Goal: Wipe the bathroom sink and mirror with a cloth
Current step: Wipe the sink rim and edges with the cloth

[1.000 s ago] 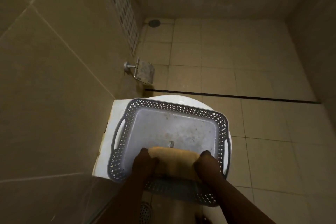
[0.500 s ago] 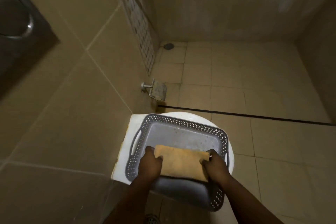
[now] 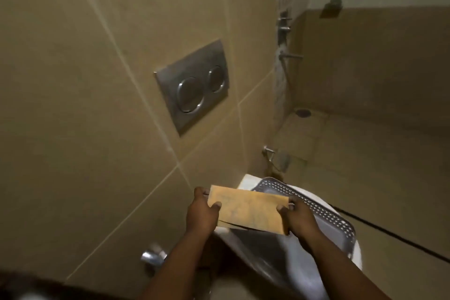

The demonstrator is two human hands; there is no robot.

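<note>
A folded orange-yellow cloth is stretched flat between both hands, lifted above a grey perforated basket. My left hand grips the cloth's left end, thumb on top. Its right end is held by my right hand, also with the thumb on top. No sink or mirror shows in this view.
The basket sits on a closed white toilet lid. A metal flush plate is set in the tiled wall to the left. A paper holder and shower fittings are farther along. A floor drain lies beyond; a chrome fitting sits low left.
Both hands have lifted the cloth up out of the basket and toward the left. The view has swung up and left, bringing the flush plate into sight.
</note>
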